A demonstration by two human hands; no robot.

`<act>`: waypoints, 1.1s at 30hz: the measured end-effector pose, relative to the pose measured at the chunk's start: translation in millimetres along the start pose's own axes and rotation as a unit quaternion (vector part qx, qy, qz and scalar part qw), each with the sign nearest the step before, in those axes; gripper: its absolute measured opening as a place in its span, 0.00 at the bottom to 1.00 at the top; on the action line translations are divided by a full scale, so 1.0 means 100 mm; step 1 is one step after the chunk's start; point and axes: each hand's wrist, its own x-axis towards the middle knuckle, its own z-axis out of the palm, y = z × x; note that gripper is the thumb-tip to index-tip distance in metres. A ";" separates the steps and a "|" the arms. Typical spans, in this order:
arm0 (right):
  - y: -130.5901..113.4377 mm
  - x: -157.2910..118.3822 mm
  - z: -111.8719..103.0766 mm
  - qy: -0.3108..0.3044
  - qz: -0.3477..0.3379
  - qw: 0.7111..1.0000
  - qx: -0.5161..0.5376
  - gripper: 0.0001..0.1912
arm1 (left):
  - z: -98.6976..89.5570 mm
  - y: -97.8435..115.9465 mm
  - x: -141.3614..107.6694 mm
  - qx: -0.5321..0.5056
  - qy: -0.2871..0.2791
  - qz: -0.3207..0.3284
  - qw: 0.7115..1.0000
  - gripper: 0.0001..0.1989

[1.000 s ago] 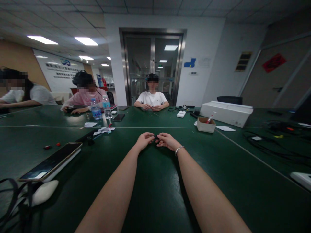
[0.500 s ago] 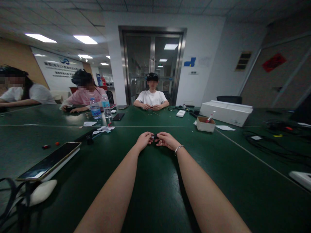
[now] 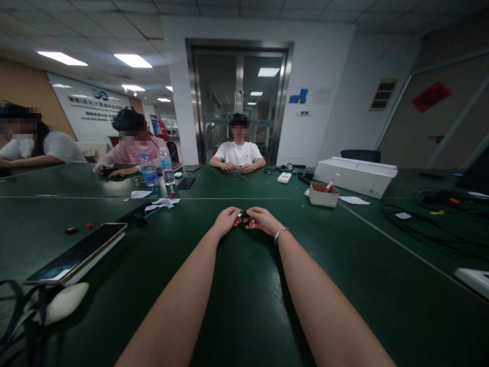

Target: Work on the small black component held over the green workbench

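Both arms reach forward over the green table (image 3: 244, 295). A small black object with a shiny silver end (image 3: 244, 214) is between my fingertips, just above or on the table top; its kind is too small to tell. My left hand (image 3: 228, 221) is closed, its thumb and fingers pinched at the silver end. At the black end, my right hand (image 3: 263, 221) pinches with thumb and forefinger, the other fingers curled below. A silver bracelet (image 3: 281, 235) circles the right wrist. The fingertips partly cover the object.
On the left lie a phone on a white box (image 3: 82, 252), a white mouse-like object (image 3: 68, 303) and crumpled paper (image 3: 162, 203). Water bottles (image 3: 167, 167) stand farther back. To the right are a small cardboard box (image 3: 323, 195), a white carton (image 3: 355, 176) and cables (image 3: 416, 224). Several people sit across.
The view has shifted very slightly. My hands stay in the same place with the small black object between them; its silver end shows a little differently.
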 end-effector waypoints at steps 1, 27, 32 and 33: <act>0.00 0.00 0.00 0.002 -0.001 1.000 0.001 0.03 | 0.00 0.00 0.00 0.008 0.001 0.004 1.000 0.12; 0.02 0.03 -0.02 0.000 0.001 1.000 0.002 0.04 | 0.01 0.00 0.00 -0.001 0.022 0.011 1.000 0.10; 0.02 0.03 -0.02 -0.001 0.000 1.000 0.004 0.04 | 0.01 -0.02 0.01 -0.007 0.029 0.020 0.999 0.11; 0.02 0.02 -0.02 -0.001 0.000 1.000 0.004 0.04 | 0.00 -0.02 0.01 -0.005 0.031 0.025 0.999 0.12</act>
